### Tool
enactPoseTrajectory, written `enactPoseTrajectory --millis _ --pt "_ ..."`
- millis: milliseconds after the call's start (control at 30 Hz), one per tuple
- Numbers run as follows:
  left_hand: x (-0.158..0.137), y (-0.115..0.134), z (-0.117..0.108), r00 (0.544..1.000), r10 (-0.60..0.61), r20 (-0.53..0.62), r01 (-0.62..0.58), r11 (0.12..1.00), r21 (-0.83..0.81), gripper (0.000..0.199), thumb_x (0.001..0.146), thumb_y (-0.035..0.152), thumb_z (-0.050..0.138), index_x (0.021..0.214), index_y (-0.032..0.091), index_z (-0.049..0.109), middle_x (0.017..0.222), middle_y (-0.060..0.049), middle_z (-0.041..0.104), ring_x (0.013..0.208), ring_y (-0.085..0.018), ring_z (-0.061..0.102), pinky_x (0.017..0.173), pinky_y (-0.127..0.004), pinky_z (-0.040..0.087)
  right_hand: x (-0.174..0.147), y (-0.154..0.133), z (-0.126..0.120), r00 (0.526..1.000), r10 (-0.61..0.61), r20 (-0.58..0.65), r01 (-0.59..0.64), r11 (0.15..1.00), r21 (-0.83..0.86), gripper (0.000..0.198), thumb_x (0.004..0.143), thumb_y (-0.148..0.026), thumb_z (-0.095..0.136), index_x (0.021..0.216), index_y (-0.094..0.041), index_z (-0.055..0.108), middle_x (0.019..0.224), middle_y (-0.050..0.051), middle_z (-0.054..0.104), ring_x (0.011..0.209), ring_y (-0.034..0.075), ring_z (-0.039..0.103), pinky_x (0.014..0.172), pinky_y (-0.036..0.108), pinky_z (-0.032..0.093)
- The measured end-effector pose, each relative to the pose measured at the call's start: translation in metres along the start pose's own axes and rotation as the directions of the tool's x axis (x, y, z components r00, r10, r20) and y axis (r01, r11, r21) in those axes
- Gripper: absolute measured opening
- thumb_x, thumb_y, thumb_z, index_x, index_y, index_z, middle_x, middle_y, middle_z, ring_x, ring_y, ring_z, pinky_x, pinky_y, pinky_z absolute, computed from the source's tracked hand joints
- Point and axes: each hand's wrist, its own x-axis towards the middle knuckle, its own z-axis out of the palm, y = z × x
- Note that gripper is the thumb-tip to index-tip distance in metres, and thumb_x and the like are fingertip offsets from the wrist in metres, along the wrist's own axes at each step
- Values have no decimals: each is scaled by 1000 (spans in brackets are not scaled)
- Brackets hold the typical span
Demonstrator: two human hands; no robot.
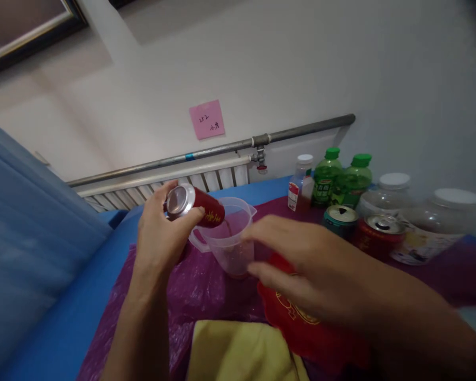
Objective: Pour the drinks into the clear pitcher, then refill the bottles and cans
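Tilted over a clear plastic measuring jug (232, 259), a red drink can (209, 207) is gripped in my left hand (158, 219). A thin brown stream runs from it into the jug, and a little liquid shows at the bottom. My right hand (301, 254), slightly blurred, is at the jug's right side with thumb and fingers apart. Whether its fingertips touch the jug I cannot tell. Below that hand lies a red cloth with gold lettering (289, 307), partly hidden by the hand and forearm.
A folded yellow cloth (238, 352) lies in front on purple plastic sheeting (198, 288). At the right stand a teal can (340, 222), another red can (376, 238), green bottles (325, 180), a white-capped bottle (300, 185) and lidded jars (436, 227). A radiator (210, 180) and pipe (309, 128) run behind.
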Motion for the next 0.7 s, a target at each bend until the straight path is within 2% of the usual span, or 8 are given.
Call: enactPoseTrajectory --millis 100,167,267,333,467,533,633,700 --pt "-9 7 4 997 74 24 -73 997 -29 67 58 32 76 123 24 63 117 -5 66 109 -31 60 101 -52 44 19 10 15 959 18 -283 -10 1000 30 47 83 -24 65 129 -21 54 130 9 62 118 26 59 97 41 49" --pt "-17 8 9 992 109 57 -104 991 -81 70 57 29 78 125 26 62 119 -4 66 109 -32 61 100 -53 45 30 18 30 932 4 -361 16 998 54 64 79 -23 68 139 -19 44 143 11 53 130 28 49 106 46 43" --pt "-27 8 18 983 156 101 -139 978 -157 71 60 28 80 128 26 59 125 -5 63 115 -32 59 101 -52 45 37 27 51 930 35 -367 17 990 137 76 78 -27 70 146 -23 35 150 11 46 135 29 46 108 49 41" --pt "-33 7 21 975 203 86 -184 965 -188 69 63 28 79 129 26 58 129 -5 61 118 -32 57 102 -51 45 38 31 59 929 59 -364 9 983 182 80 78 -31 70 148 -25 31 150 10 46 134 30 47 107 50 41" --pt "-48 12 11 962 266 69 -243 940 -240 66 67 30 79 129 28 58 133 -3 58 125 -31 53 103 -47 45 39 33 64 926 108 -363 -28 975 221 81 79 -29 69 149 -26 28 147 8 49 133 30 48 108 50 42" --pt "-59 10 -6 978 209 12 -200 951 -234 63 69 32 79 128 31 57 135 -1 57 124 -29 54 101 -44 47 39 34 62 913 132 -385 -52 976 211 83 78 -30 71 149 -28 27 148 7 48 133 31 48 108 51 42" --pt "-82 -15 -35 997 -8 -77 -2 991 -133 44 75 39 74 116 29 61 116 -1 66 105 -24 64 95 -40 50 39 35 59 870 130 -476 -51 983 176 86 78 -32 73 150 -28 26 151 7 42 136 31 45 110 50 40" --pt "-101 -48 -48 978 -193 82 195 981 -12 39 72 48 74 103 26 65 101 -3 70 95 -24 66 86 -39 53 38 35 57 843 115 -525 -36 987 159 85 78 -31 73 149 -27 27 152 7 41 137 29 43 111 47 40"
